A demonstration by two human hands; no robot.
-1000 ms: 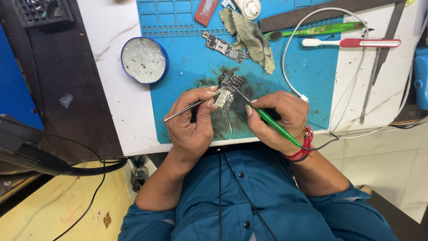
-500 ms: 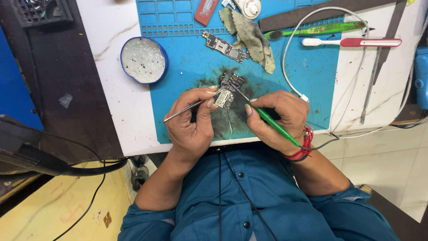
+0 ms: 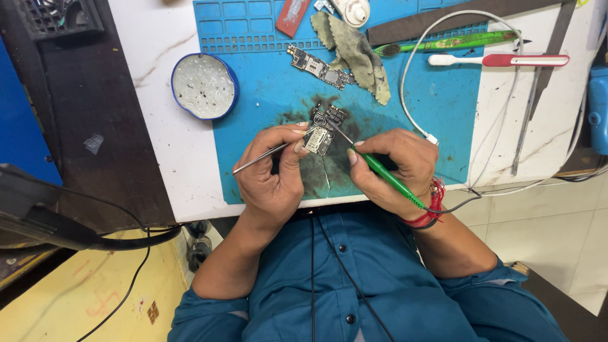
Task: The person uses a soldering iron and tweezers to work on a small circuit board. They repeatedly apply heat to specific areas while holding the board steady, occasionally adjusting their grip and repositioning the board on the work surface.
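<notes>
On the blue mat [image 3: 437,95], near its front edge, the left hand [image 3: 269,180] is closed around tweezers [image 3: 259,158], whose tips run toward a small circuit board [image 3: 318,139] pinched at the fingertips. The board sits over a dark, sooty patch of the mat, just in front of another small board part [image 3: 330,116] that lies on the same patch. The right hand [image 3: 396,168] is closed on a green soldering iron [image 3: 386,178], held like a pen; its thin metal tip reaches up and left to touch the board's upper edge. A dark cord leaves the iron's back end past a red wristband [image 3: 430,206] and trails off the mat to the right.

Farther back on the mat, behind the board, a longer circuit board [image 3: 318,66] lies at a slant, touching a crumpled olive cloth [image 3: 358,54] on its right. A red flat piece [image 3: 292,16] rests at the mat's back edge. Left of the mat, on the white worktop [image 3: 152,57], stands a round blue-rimmed tin [image 3: 204,85] of pale, bubbly contents. Across the mat's right back corner lie a green toothbrush [image 3: 456,43] and, just in front of it, a red and white toothbrush [image 3: 500,60]. A white cable [image 3: 411,82] loops from there down to a plug near the right hand.
</notes>
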